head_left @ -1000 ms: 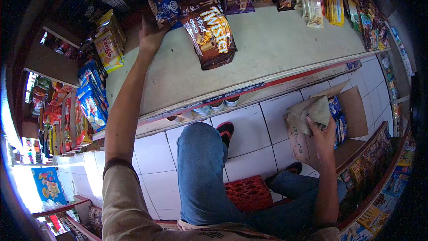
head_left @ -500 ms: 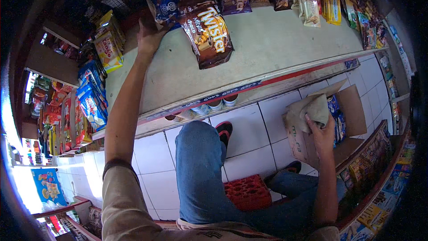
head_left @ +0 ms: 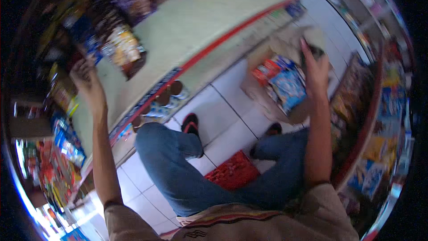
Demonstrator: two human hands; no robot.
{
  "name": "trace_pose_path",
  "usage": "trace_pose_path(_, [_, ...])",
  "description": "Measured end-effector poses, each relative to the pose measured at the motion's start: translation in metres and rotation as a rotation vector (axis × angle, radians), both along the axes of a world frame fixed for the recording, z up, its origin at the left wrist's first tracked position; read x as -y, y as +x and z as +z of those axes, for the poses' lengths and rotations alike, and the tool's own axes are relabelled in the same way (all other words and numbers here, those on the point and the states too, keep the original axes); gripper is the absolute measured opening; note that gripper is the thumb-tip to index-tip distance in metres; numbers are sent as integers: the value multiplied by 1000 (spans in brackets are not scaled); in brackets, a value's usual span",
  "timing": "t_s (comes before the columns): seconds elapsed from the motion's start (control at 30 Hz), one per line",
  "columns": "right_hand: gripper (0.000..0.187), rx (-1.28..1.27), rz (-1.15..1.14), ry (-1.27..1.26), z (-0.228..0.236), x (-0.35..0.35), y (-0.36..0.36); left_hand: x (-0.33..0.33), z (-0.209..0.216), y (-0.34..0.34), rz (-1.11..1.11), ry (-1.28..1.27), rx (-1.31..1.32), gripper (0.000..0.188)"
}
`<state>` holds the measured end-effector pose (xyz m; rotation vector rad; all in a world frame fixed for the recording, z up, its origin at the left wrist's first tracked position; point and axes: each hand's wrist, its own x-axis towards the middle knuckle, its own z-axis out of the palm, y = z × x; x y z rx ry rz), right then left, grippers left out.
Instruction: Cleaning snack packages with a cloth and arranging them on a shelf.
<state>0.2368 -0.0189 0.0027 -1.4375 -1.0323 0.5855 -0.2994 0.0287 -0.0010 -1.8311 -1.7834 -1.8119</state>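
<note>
Near the upper left, my left hand [head_left: 88, 79] is raised over the shelf beside a blue snack pack [head_left: 91, 44], fingers apart and blurred, with nothing visible in them. A brown wafer snack pack [head_left: 125, 49] stands to its right at the front of the row. My right hand [head_left: 315, 71] is at the right side of an open cardboard box [head_left: 256, 93] on the floor, closed on a beige-grey cloth [head_left: 314, 38] that is smeared by motion. Inside the box lie blue snack packs [head_left: 287, 89] and a red pack [head_left: 266, 71].
The pale shelf [head_left: 178, 40] has a red front edge. Cups [head_left: 178, 89] stand beneath it. More packs [head_left: 67, 143] fill the left shelves, and a rack of packets [head_left: 352, 93] runs along the right. A red crate-like object [head_left: 234, 169] lies between my legs.
The view has turned and shifted, blurring the shelf. My right hand and the cloth have moved off the box opening, exposing its packs. My left hand has come away from the blue pack.
</note>
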Motion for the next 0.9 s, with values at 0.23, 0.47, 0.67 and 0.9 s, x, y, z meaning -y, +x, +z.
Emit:
trace_pose_path(0.23, [31, -420, -204, 144, 20, 15, 67, 16, 7, 189, -559, -225, -71, 35])
trace_pose_path(0.47, [32, -601, -328, 361, 18, 27, 118, 10, -32, 353, -1045, -595, -298, 45])
trace_pose_path(0.67, [24, -808, -406, 447, 10, 45, 156, -13, -139, 469, -1222, -646, -314, 47])
trace_pose_path(0.9, [18, -974, -379, 485, 5, 59, 180, -50, -247, 566, -1086, -777, -229, 47])
